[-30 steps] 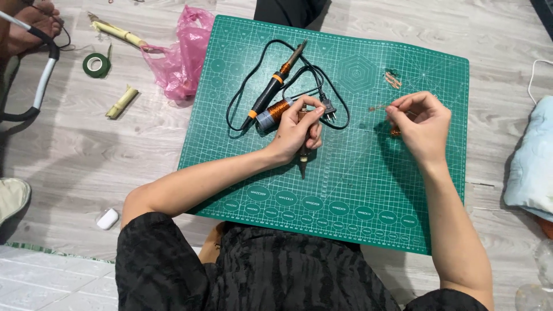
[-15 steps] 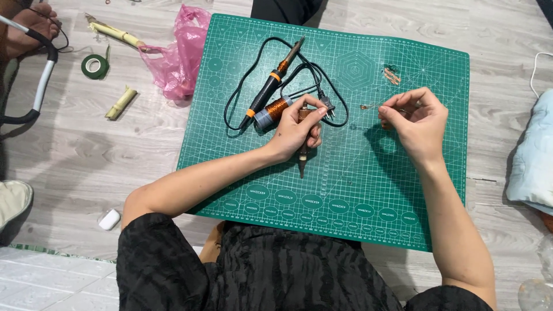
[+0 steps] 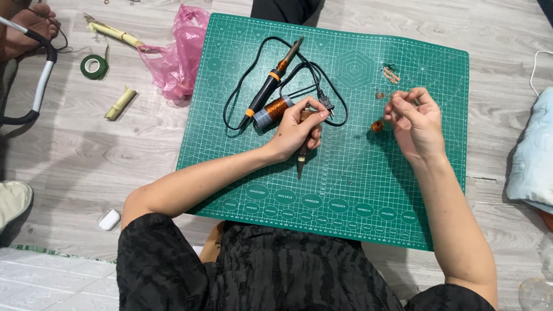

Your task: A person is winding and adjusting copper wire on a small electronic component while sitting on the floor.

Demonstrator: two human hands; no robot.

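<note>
My left hand [image 3: 296, 131] rests on the green cutting mat [image 3: 340, 190], fingers closed around a thin pointed hand tool [image 3: 301, 164] whose tip sticks out toward me. Just left of it lies a spool of copper wire [image 3: 269, 111]. A black and orange soldering iron [image 3: 275, 76] with its black cord [image 3: 236, 92] lies beyond the spool. My right hand [image 3: 416, 122] hovers over the mat's right side, fingertips pinched on a fine piece of copper wire. A small copper coil [image 3: 377, 125] sits on the mat just left of that hand.
More copper scraps [image 3: 391, 74] lie near the mat's far right. On the wooden floor to the left are a pink plastic bag [image 3: 178, 55], a green tape roll [image 3: 94, 66], bamboo pieces [image 3: 120, 103] and a small white case [image 3: 109, 219]. Another person's hand [image 3: 26, 26] is at top left. Pale blue cloth [image 3: 533, 155] lies at right.
My right hand has moved up and away from me, lifting off the mat with the pinched wire. My left hand has stayed on the tool.
</note>
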